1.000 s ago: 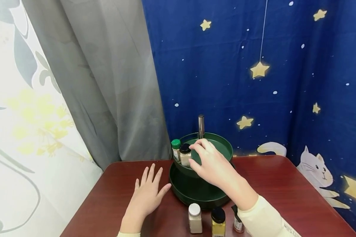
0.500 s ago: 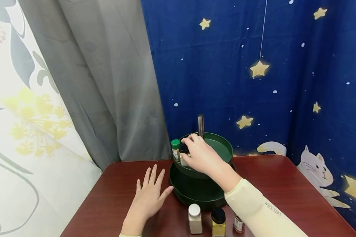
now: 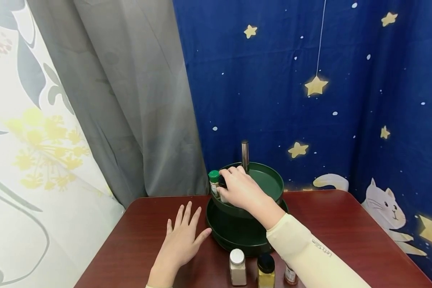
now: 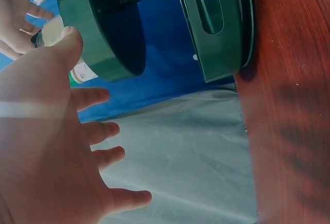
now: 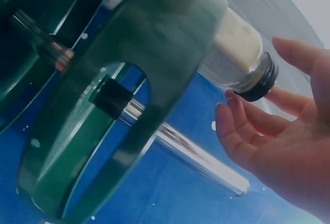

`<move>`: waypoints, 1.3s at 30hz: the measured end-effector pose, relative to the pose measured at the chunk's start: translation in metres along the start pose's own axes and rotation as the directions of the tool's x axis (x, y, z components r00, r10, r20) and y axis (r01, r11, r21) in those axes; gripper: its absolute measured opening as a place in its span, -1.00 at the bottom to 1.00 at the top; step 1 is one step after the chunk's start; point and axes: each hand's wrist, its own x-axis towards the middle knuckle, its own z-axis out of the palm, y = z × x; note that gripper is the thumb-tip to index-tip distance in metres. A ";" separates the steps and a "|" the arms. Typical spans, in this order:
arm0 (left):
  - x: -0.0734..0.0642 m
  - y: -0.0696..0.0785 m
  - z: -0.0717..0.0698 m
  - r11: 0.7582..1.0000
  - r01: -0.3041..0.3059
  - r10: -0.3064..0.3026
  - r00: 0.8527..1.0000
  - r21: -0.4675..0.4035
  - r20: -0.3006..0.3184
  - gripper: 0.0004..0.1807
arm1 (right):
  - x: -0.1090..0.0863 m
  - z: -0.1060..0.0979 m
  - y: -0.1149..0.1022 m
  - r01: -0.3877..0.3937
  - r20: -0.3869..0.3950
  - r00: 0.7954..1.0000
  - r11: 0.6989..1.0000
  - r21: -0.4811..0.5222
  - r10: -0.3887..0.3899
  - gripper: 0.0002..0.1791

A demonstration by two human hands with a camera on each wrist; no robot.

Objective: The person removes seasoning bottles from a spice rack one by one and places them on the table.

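Observation:
My right hand [image 3: 245, 190] reaches over the upper tier [image 3: 268, 182] of a green two-tier round rack, its fingers curled about the black lid [image 5: 260, 80] of a spice jar [image 5: 237, 44] with pale contents. In the right wrist view thumb and fingers lie on either side of that lid. A green-capped spice bottle [image 3: 214, 182] stands just left of the jar. My left hand [image 3: 181, 242] is held with fingers spread beside the lower tier [image 3: 234, 240], nothing in its grasp; the left wrist view shows its extended fingers too.
In front of the rack on the red-brown table [image 3: 129, 240] stand a white-capped jar [image 3: 237, 268], a black-capped jar with yellow contents [image 3: 266, 272] and a small bottle [image 3: 291, 276] partly behind the right sleeve. A metal post [image 3: 245, 154] rises from the rack. Curtains [image 3: 158, 100] hang behind.
My right hand has moved left and onto the black-lidded jar, from a little to its right. The left hand has shifted slightly right, fingers still spread.

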 end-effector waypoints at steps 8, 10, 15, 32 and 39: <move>0.000 -0.001 0.001 1.000 -0.002 0.002 1.000 0.009 -0.003 -0.10 | -0.003 0.005 0.005 0.004 -0.005 1.000 1.000 -0.004 -0.004 -0.44; 0.001 0.000 0.001 1.000 -0.010 0.010 1.000 0.010 -0.010 -0.10 | -0.004 0.004 0.006 -0.004 -0.006 1.000 1.000 -0.002 0.004 -0.45; 0.001 0.000 0.001 1.000 -0.015 0.015 1.000 0.009 -0.019 -0.11 | -0.007 0.004 0.008 -0.001 -0.016 1.000 1.000 -0.008 0.001 -0.45; 0.006 -0.003 0.002 0.999 -0.002 0.003 0.999 0.032 -0.033 -0.14 | -0.028 -0.026 -0.007 0.130 -0.251 0.961 0.990 0.059 -0.111 -0.50; 0.009 -0.004 0.000 0.999 -0.004 0.006 0.998 0.047 -0.059 -0.18 | -0.045 -0.030 -0.025 0.224 -0.282 0.942 0.967 0.118 -0.184 -0.52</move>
